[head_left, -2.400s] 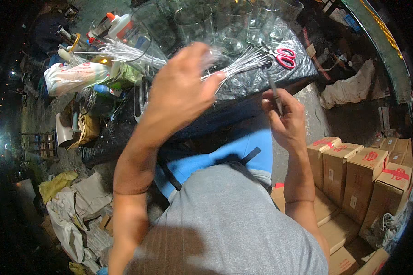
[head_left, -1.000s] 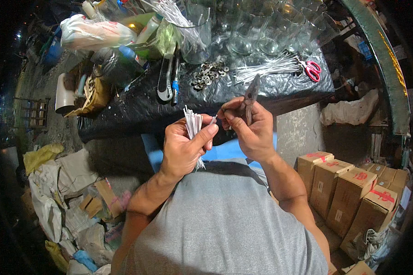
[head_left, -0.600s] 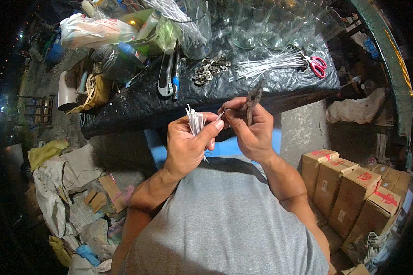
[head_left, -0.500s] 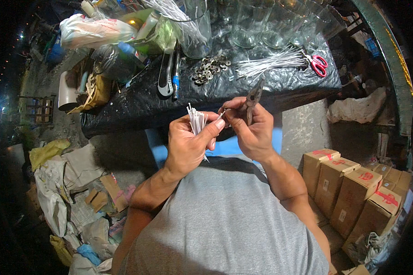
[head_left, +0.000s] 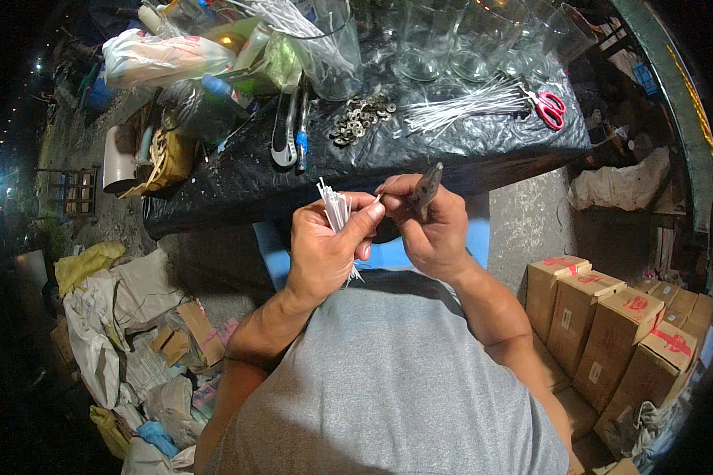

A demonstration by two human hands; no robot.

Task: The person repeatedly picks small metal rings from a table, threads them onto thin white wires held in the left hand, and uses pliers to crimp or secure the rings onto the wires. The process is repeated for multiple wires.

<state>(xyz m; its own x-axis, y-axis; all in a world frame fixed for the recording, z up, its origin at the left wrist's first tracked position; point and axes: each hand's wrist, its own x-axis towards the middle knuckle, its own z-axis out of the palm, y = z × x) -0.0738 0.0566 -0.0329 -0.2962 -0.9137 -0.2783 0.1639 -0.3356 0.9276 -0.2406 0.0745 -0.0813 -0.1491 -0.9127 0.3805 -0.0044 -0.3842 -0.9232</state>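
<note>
The left hand [head_left: 321,249] is gripping a bundle of thin white wicks [head_left: 337,212], its grip clamped around them so they are standing nearly upright in the fist, just in front of the person's chest. The right hand [head_left: 432,233] is closing its grip on dark pliers [head_left: 426,188], held just beside the left thumb. Both hands are hovering near the edge of the table [head_left: 238,186], covered in black plastic, where loose white wicks [head_left: 459,107], red-handled scissors [head_left: 548,107], small metal discs [head_left: 360,119] and clear glasses [head_left: 451,47] are lying well apart from the hands.

cluttered workshop: worktable [head_left: 238,186], stacked cartons [head_left: 610,317]
</note>
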